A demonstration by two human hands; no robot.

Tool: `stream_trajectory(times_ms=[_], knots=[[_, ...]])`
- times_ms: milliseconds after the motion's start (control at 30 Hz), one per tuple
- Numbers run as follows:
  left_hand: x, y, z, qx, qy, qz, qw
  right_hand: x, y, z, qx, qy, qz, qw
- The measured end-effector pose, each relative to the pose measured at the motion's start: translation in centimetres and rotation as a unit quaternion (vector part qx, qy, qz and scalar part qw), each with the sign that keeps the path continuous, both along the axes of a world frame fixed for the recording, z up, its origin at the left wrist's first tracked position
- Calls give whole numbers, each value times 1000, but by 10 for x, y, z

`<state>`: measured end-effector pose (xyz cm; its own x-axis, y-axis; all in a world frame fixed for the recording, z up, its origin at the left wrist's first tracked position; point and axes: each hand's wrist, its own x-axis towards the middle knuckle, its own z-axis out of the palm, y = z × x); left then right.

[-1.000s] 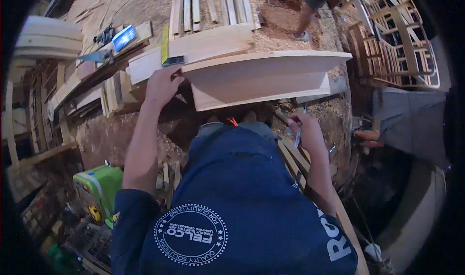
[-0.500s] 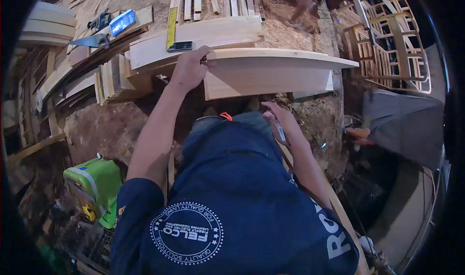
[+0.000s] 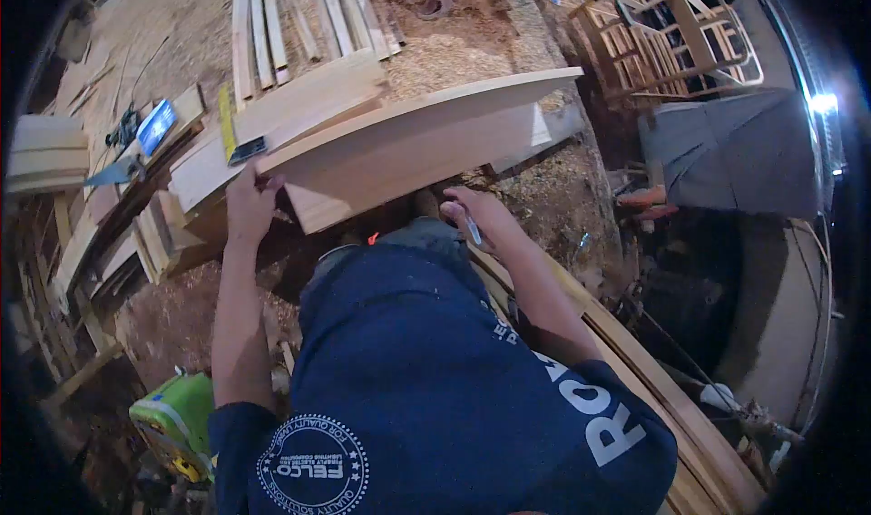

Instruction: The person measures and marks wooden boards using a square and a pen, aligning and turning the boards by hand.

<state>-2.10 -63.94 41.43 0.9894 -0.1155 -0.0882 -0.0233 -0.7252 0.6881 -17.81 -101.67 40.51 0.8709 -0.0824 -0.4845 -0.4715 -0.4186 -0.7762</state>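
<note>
My left hand (image 3: 251, 208) is at the left end of a wide pale board (image 3: 408, 156), its fingers closed on the board's upper edge. The board stands on edge, with its broad face toward me. Below the board, near my waist, my right hand (image 3: 478, 214) is closed around a slim pen-like tool (image 3: 473, 230). A square with a yellow blade (image 3: 227, 125) and dark stock lies on another flat board (image 3: 308, 98), just beyond my left hand.
Long thin strips (image 3: 263, 34) lie beyond the boards. A saw (image 3: 116, 171) and a blue-white packet (image 3: 156, 127) are at the left. A green case (image 3: 177, 411) sits lower left. Wooden frames (image 3: 662, 34) and a grey cover (image 3: 735, 152) are at the right. Another person's foot (image 3: 435, 8) shows at the top.
The view has turned and shifted, so the boards now appear farther left and more tilted. My left hand is back at the board's left corner. My right hand still holds the pen-like tool.
</note>
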Motion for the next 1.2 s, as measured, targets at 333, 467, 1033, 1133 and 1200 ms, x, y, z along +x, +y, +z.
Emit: stream_trajectory(times_ms=[333,467,1033,1133,1200], knots=[[-10,-12,-22,-218,83,162,959,10,-171,-12,-131,-156,-43,978],[-10,-18,-22,-238,106,270,927,22,-248,-37,8,-96,-216,972],[-18,-55,17,-167,135,390,895,122,-344,-114,114,-11,-155,981],[-19,-61,21,-175,138,385,896,120,-340,-137,37,-144,-124,981],[-19,-64,24,-152,134,385,900,119,-340,-139,4,-163,-108,981]])
